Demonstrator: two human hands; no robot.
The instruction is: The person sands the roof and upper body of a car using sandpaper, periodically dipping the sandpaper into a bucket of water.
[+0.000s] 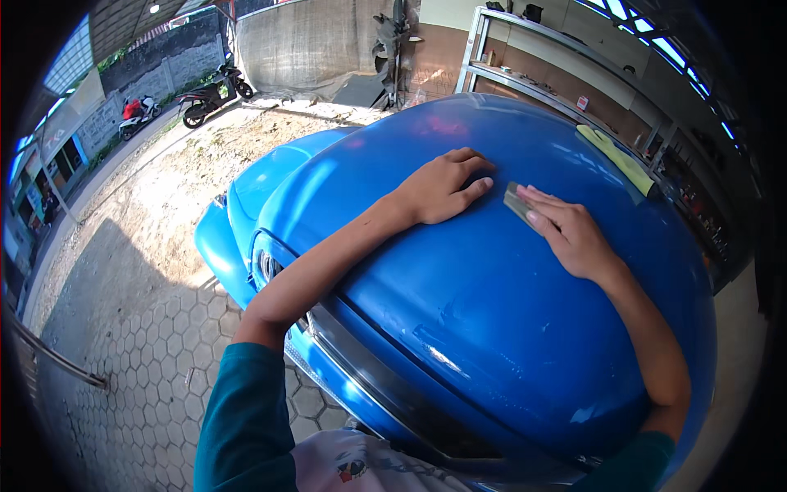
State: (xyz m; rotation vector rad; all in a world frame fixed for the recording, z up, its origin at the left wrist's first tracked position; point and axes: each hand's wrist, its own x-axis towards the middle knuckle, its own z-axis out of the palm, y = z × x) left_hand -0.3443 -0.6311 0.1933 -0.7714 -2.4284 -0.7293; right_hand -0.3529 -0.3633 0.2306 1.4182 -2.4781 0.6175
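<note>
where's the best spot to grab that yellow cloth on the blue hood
Probably the near end of the yellow cloth, coming from above on the person's right. It lies flat and long on the blue hood, so pinching an end lifts it cleanly. The right hand, pressing a small grey pad, is nearest.

The right hand (574, 234) hides most of the small grey pad (516, 202) beneath its fingers.

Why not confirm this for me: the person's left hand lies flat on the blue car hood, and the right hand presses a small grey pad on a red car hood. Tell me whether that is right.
Not quite. The head view shows one hood, and it is blue under both hands. The left hand lies flat on it, and the right hand presses the small grey pad on that same blue hood.
</note>
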